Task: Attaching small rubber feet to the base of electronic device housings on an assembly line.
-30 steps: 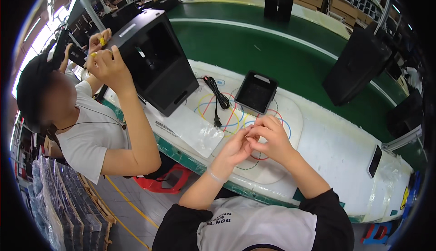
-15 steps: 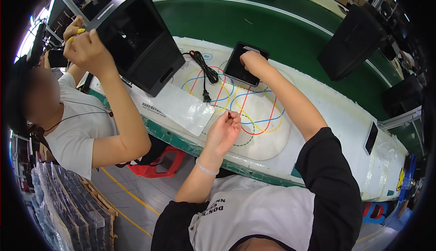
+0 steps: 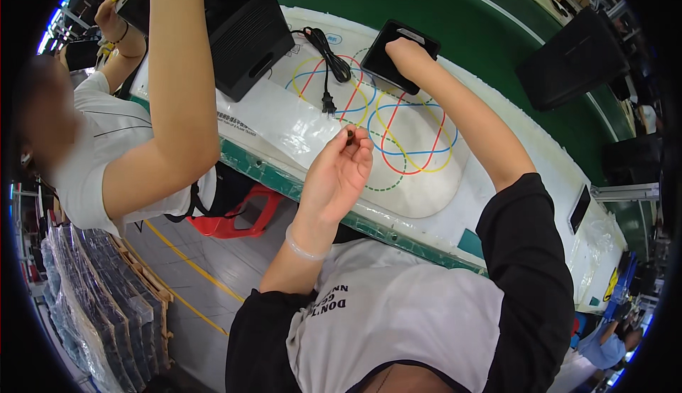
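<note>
My left hand (image 3: pixel 341 169) is raised palm up near the table's front edge. Its fingertips are closed on a small dark piece (image 3: pixel 349 137), too small to tell its kind. My right hand (image 3: pixel 410 57) reaches into a shallow black tray (image 3: pixel 383 72) at the far side of the table. Those fingers look curled together, and whatever they hold is hidden by the hand. A coiled black power cord (image 3: pixel 330 59) with a two-pin plug lies between the tray and a large black cabinet (image 3: pixel 245 41). Under my left hand's fingertips is a white plastic bag (image 3: pixel 291 126).
Beneath the cord lies a pale mat with coloured looping lines (image 3: pixel 419 173). On my left a co-worker's arm (image 3: pixel 181 73) reaches across the cabinet. A phone (image 3: pixel 580 208) lies at the table's right end. A red stool (image 3: pixel 241 215) and wrapped stacked panels (image 3: pixel 99 300) stand at the lower left.
The view has shifted, so the table sits higher in the picture. The co-worker's near arm has swung up over the black cabinet. My right hand is still at the tray.
</note>
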Available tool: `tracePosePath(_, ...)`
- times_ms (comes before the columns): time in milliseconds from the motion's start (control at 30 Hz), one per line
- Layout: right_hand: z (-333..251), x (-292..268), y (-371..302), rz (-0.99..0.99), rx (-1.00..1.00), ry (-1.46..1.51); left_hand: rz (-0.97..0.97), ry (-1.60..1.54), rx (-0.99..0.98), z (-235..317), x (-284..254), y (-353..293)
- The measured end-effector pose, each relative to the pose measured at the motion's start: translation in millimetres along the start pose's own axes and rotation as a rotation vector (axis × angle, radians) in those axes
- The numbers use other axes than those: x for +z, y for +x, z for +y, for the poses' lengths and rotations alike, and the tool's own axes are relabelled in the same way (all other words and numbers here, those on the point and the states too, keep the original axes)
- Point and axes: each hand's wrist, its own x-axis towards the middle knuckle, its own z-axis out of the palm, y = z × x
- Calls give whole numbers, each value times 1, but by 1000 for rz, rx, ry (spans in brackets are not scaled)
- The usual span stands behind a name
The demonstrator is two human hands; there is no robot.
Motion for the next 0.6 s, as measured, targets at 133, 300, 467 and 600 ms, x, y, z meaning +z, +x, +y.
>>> tracePosePath(133,18,8,3,-5,-8,150,131,17,34,-2,-9,2)
tracePosePath(300,18,-3,2,-62,-24,215,134,-18,1,-7,-25,4)
tracePosePath(467,19,-43,-17,34,-10,480,123,34,16,-8,-34,9)
tracePosePath(600,-29,-90,-75,-125,-72,1155,151,-33,-9,-7,-29,7)
